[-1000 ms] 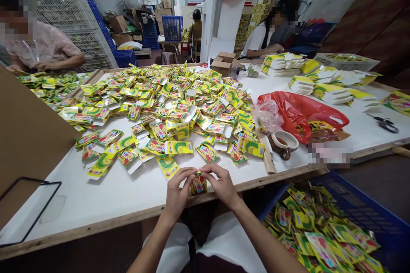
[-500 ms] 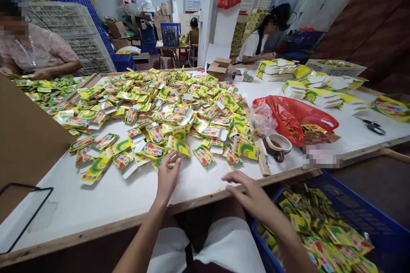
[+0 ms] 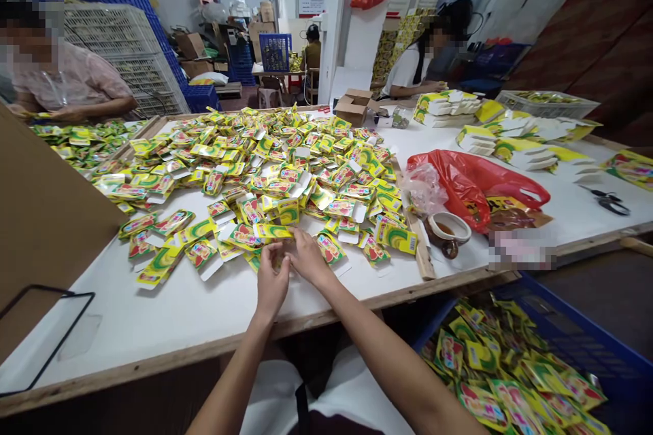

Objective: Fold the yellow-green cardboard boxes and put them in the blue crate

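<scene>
A wide heap of small yellow-green boxes (image 3: 245, 156) covers the middle of the white table (image 3: 204, 312). At the heap's near edge, my right hand (image 3: 309, 257) has its fingers closed on the end of a yellow box (image 3: 273, 231). My left hand (image 3: 274, 275) is just left of it, below the same box, with fingers curved and a gap between thumb and fingers. Other boxes with white flaps lie around both hands.
A blue crate (image 3: 561, 333) of yellow packets stands low at the right. A cup (image 3: 449, 228), red bag (image 3: 469, 183) and scissors (image 3: 609, 202) lie right of a wooden strip (image 3: 424, 255). A cardboard sheet (image 3: 51, 224) rises at the left. Two people sit across the table.
My right hand has moved left and forward from the table's front edge to the box beside my left hand and closed on it. That box's near end has lifted and turned.
</scene>
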The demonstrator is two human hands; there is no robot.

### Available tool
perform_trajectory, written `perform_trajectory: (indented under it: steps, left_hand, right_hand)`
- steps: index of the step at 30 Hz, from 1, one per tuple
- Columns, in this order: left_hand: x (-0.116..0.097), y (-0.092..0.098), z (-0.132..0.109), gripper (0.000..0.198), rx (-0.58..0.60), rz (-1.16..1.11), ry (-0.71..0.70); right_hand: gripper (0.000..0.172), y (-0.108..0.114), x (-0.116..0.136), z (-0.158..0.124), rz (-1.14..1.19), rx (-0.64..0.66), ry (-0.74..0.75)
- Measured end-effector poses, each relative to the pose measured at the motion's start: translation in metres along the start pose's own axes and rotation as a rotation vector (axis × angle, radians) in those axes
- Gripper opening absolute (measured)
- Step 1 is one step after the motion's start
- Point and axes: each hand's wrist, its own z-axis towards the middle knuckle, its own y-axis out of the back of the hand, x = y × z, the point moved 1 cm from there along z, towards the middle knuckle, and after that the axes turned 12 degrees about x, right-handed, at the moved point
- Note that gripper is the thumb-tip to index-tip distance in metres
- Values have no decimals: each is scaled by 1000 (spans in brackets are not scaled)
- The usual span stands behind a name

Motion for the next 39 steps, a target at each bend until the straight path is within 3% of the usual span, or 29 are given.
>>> perform_trajectory:
  steps: [4,8,10,14,20,23,28,31,35,39]
  left_hand:
    - [-14,3,2,11,41,5,-58]
    - [-23,8,-6,34,-149,2,-37]
    - [-21,6,-14,38,-59,-92,21]
    - [-18,-4,-33,37,224,-238,94]
    - [-21,-4,-37,22,383,-174,124]
    - [-23,-2,-34,17,343,-71,65]
    - [-25,-7,-36,23,250,-98,-5]
    - [-30,-7,-38,18,267,-23,-28]
    - [-35,-6,-39,16,244,27,-13]
    - [-35,-9,-36,17,212,-12,48]
  right_hand:
    - [26,6,3,4,45,-17,-30]
    - [16,16,5,-26,154,65,-1]
    - [20,20,6,-50,254,94,7]
    - [38,27,5,-87,450,-73,-66]
    - [14,37,0,-86,397,28,-10]
    - [18,42,-1,-78,366,32,49]
    - [17,42,0,-79,465,-87,41]
    - [13,43,6,-84,407,-38,88]
    - [12,46,14,-88,362,-40,116]
    - [11,45,16,-82,327,-68,47]
